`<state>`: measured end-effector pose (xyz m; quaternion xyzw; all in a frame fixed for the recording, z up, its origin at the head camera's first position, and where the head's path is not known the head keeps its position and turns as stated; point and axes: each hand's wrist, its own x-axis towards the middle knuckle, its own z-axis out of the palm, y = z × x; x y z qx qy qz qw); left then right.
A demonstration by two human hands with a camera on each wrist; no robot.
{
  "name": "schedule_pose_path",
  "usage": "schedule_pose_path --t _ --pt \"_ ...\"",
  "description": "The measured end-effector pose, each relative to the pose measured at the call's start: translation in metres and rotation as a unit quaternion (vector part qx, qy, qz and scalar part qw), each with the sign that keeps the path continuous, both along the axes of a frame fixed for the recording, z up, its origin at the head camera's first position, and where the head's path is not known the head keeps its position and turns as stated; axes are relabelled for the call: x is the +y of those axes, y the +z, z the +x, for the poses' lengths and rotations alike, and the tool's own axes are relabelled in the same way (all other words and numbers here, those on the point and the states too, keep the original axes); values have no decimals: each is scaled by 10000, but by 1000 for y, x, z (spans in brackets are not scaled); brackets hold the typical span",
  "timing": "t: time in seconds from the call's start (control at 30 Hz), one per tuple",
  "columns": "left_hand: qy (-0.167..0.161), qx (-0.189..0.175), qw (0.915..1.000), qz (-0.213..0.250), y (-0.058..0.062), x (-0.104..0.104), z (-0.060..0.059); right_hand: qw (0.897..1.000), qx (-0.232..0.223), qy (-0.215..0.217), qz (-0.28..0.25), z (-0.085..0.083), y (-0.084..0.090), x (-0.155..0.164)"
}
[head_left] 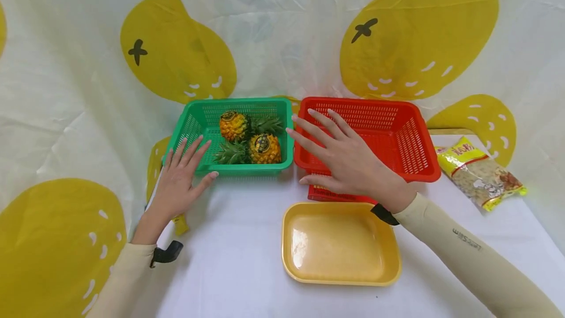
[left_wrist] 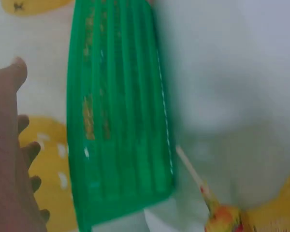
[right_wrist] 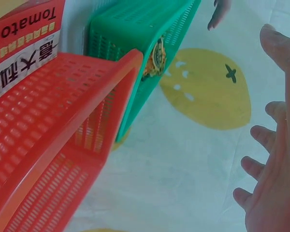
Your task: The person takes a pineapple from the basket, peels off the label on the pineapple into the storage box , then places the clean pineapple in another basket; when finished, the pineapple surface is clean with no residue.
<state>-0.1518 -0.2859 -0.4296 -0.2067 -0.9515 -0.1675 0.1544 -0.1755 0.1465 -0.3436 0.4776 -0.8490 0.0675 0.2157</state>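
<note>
My left hand [head_left: 177, 183] is spread with straight fingers by the near left corner of the green basket [head_left: 243, 167]. Inside that basket lie two small pineapples, one pineapple [head_left: 233, 125] toward the back and another pineapple [head_left: 265, 150] nearer the front, both with leaves and dark labels. My right hand [head_left: 342, 153], fingers extended and apart, hovers over the left part of the red basket [head_left: 397, 134]. Neither hand holds anything. In the right wrist view the right hand [right_wrist: 280, 145] stands away from the red basket's rim [right_wrist: 101, 92].
In front of the red basket sits a yellow tray [head_left: 340, 244]. A red tomato box [head_left: 340, 194] is partly hidden under the basket's front. At the right lies a clear-and-yellow food bag [head_left: 481, 173]. Something small and yellow [head_left: 180, 225] pokes out beside the left wrist.
</note>
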Motion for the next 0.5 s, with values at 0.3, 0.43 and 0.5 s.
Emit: schedule_pose_path --t 0.3,0.43,0.5 --pt "668 57 9961 580 -5 -35 -10 9996 -80 226 143 -16 -6 -18" --pt "908 -11 9908 1003 -12 -44 -13 9994 -220 213 129 -24 -13 -30" --pt "1016 -100 9855 1352 -17 -47 -15 9992 -285 260 66 -28 -17 -39"
